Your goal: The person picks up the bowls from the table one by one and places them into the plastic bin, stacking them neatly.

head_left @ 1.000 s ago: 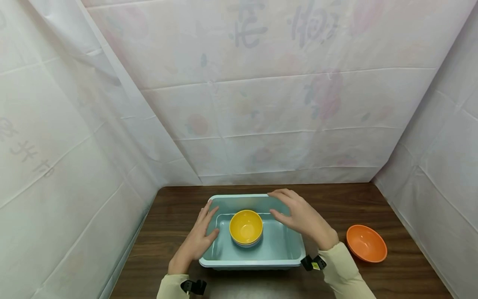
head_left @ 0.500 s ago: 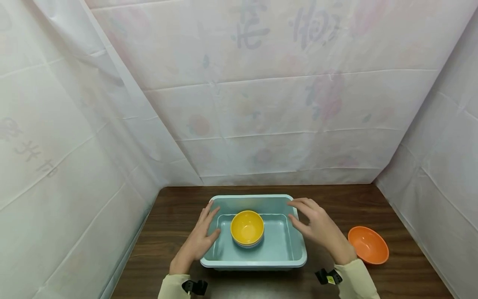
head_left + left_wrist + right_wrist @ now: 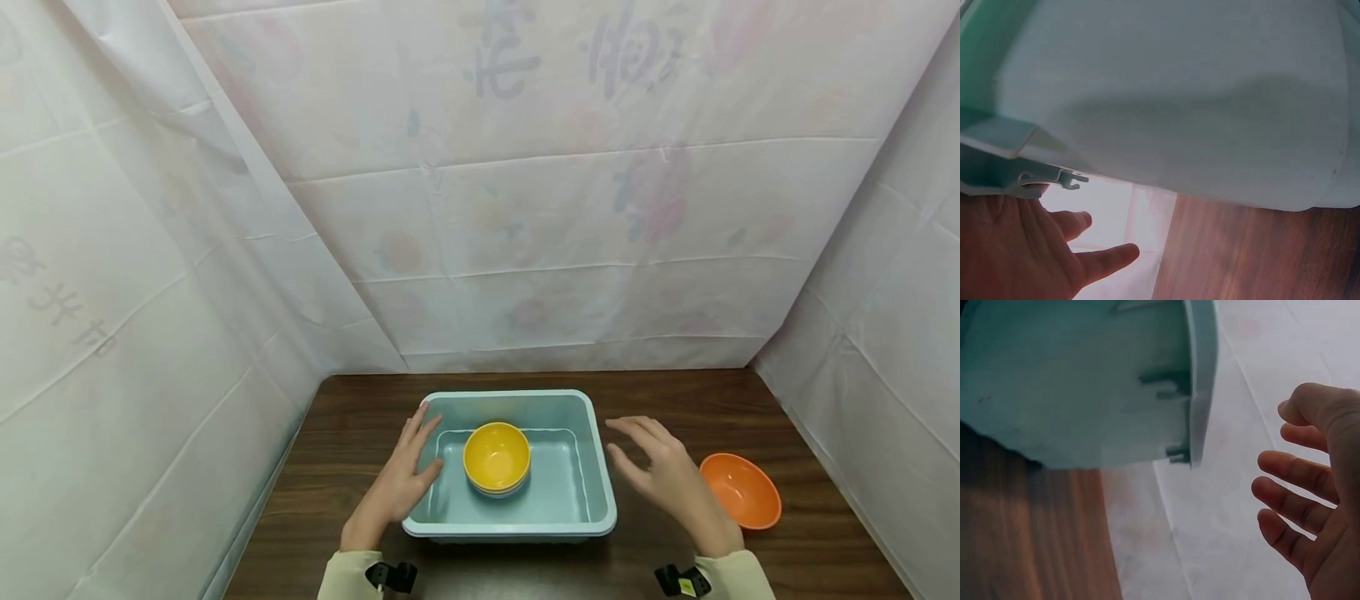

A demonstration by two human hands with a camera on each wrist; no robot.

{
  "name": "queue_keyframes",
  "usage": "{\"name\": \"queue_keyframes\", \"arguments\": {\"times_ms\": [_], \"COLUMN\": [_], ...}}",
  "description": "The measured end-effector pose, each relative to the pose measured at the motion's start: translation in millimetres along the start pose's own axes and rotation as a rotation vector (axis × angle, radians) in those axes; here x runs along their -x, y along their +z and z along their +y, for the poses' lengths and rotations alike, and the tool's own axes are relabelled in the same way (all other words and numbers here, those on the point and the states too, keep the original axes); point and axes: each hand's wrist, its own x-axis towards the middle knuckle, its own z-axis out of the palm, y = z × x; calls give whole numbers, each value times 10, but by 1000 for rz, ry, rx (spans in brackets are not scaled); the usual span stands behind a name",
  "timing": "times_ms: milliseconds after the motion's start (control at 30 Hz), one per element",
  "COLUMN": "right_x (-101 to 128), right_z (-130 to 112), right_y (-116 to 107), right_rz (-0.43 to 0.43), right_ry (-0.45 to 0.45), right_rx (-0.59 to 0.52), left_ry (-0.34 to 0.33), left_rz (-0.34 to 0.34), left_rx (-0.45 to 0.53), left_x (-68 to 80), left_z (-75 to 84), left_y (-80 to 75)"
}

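Note:
A light blue plastic basin (image 3: 510, 529) sits on the table, and in it a yellow bowl (image 3: 496, 454) is nested over a pale bowl whose edge just shows underneath. My left hand (image 3: 396, 483) lies along the basin's left rim, fingers extended and spread. In the left wrist view, the basin's outer wall (image 3: 1197, 112) fills most of the picture, with that hand's fingers (image 3: 1110, 261) beyond the rim. To the right of the basin, apart from it, my right hand (image 3: 671, 479) hovers with relaxed fingers and holds nothing. The right wrist view shows a gap between those fingers (image 3: 1294, 472) and the basin.
An orange bowl (image 3: 738, 490) rests on the dark wooden table (image 3: 360, 417) at the right, close beside my right hand. White printed sheets (image 3: 525, 208) hang behind the table and along both sides.
My right hand has moved from over the basin's right part out past its right rim, toward the orange bowl. The left hand and the bowls have stayed in place.

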Motion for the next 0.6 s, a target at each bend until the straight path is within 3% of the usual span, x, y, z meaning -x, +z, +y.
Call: {"name": "queue_keyframes", "arguments": {"times_ms": [367,600], "right_x": [307,516], "right_z": [195,348], "right_y": [-128,-250], "right_rz": [47,29], "right_ry": [53,135], "right_rx": [23,67], "left_ry": [-1,11], "left_rz": [-4,0], "left_rx": [-4,-9], "left_x": [-3,-3], "left_z": [-4,-8], "left_y": [6,3]}}
